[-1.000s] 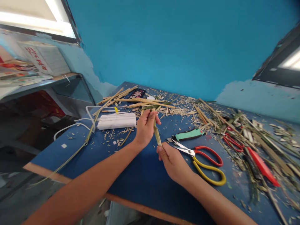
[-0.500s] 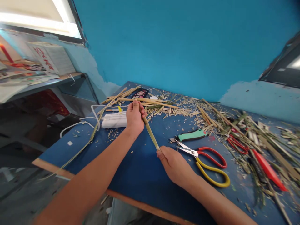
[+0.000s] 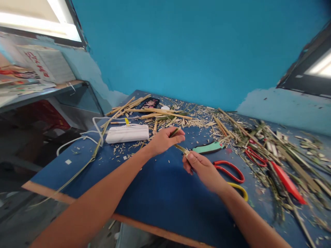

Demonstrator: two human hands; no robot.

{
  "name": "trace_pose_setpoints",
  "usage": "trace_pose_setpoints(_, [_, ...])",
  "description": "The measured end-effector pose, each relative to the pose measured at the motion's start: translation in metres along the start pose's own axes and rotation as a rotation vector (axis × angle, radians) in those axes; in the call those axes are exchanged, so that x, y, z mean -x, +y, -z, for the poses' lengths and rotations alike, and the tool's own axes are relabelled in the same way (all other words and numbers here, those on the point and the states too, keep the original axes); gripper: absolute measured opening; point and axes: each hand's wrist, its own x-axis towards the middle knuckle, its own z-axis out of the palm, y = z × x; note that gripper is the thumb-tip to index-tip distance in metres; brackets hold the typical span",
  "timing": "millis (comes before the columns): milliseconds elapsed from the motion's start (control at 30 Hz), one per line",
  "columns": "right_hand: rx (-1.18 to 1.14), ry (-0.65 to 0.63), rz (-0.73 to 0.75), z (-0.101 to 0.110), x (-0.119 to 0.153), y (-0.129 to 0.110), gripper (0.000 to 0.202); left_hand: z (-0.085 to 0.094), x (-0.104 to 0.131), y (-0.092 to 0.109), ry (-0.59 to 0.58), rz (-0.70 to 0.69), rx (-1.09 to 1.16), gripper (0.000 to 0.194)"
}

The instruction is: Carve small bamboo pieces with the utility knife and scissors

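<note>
Near the middle of the view, my left hand (image 3: 169, 139) is closed round a green plant strip, one end of which shows above its fingers. The strip (image 3: 181, 148) runs down to the right into my right hand (image 3: 198, 163), which pinches its other end between thumb and fingers. Both hands are held over the blue table (image 3: 160, 193). Just behind my right hand lies a mint-green cutter (image 3: 209, 147). Scissors with one red handle (image 3: 229, 170) and one yellow handle lie beside that hand, their blades hidden by it.
A white power strip (image 3: 127, 133) with cables sits left of my hands. Bamboo-coloured sticks (image 3: 157, 112), a dark phone (image 3: 150, 103) and shavings lie at the back. Red scissors (image 3: 255, 156), a red-handled tool (image 3: 288, 182) and plant stalks cover the right side.
My left hand has moved right and down, closer to my right hand, which has risen slightly. Less of the strip shows between them. The view has shifted a little to the right.
</note>
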Motion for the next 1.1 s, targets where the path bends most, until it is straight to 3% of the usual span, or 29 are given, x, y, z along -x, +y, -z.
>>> trace_pose_setpoints(67, [-0.080, -0.068, -0.025, 0.009, 0.000, -0.004, 0.034, 0.002, 0.005, 0.006, -0.136, 0.029, -0.118, 0.027])
trace_pose_setpoints(167, [-0.022, -0.137, -0.083, 0.023, 0.000, -0.009, 0.036, 0.006, 0.008, 0.012, -0.289, 0.023, -0.247, 0.025])
trace_pose_setpoints(233, [0.000, -0.177, -0.117, 0.032, -0.001, -0.009, 0.034, 0.007, 0.008, 0.011, -0.293, 0.000, -0.287, 0.025])
trace_pose_setpoints(300, [-0.073, -0.156, -0.135, 0.039, -0.002, -0.007, 0.028, 0.007, 0.007, 0.009, -0.224, -0.034, -0.289, 0.025])
trace_pose_setpoints(467, [-0.445, 0.173, -0.060, 0.046, -0.010, 0.002, 0.021, 0.001, 0.005, 0.000, -0.004, -0.154, -0.423, 0.020])
trace_pose_setpoints(633, [-0.567, 0.370, -0.005, 0.045, -0.018, 0.007, 0.016, -0.015, 0.013, -0.002, -0.089, -0.292, -0.640, 0.016])
trace_pose_setpoints(733, [-0.701, 0.487, -0.014, 0.045, -0.020, 0.008, 0.023, -0.024, 0.018, -0.002, -0.124, -0.262, -0.608, 0.015])
trace_pose_setpoints(867, [-0.786, 0.502, -0.027, 0.042, -0.021, 0.008, 0.020, -0.027, 0.022, 0.002, -0.079, -0.182, -0.567, 0.017])
trace_pose_setpoints(933, [-0.785, 0.497, -0.025, 0.040, -0.020, 0.007, 0.017, -0.026, 0.022, 0.003, -0.161, -0.133, -0.467, 0.024])
trace_pose_setpoints(1033, [-0.752, 0.481, -0.020, 0.039, -0.019, 0.006, 0.019, -0.025, 0.022, 0.004, -0.403, -0.072, -0.149, 0.055])
trace_pose_setpoints(1100, [-0.718, 0.432, -0.009, 0.037, -0.018, 0.005, 0.021, -0.027, 0.022, 0.003, -0.454, -0.034, 0.020, 0.055])
